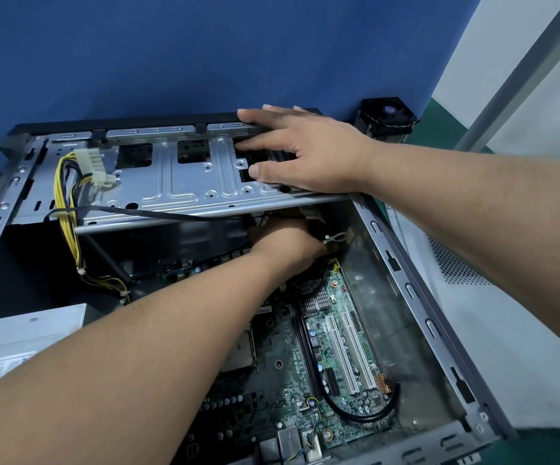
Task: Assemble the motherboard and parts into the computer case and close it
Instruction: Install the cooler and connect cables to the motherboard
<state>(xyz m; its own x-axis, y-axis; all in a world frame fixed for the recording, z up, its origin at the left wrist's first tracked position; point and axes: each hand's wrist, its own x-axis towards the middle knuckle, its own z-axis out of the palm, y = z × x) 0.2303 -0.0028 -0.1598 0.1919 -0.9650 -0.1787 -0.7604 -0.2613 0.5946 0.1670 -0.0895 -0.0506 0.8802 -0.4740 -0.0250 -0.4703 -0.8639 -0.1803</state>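
The open computer case lies flat with the green motherboard inside it. A silver metal drive cage spans the far end, its near edge tilted up. My right hand rests on the cage's right end with fingers spread flat, the fingertips reaching over the far edge. My left hand reaches under the raised cage beside a small bundle of wires. Its fingers are hidden by the cage. A white power connector on yellow cables lies over the cage's left end.
A black CPU cooler fan stands behind the case at the blue partition. A white perforated side panel lies to the right. A silver box sits at the left. A black cable loop curls over the board's near corner.
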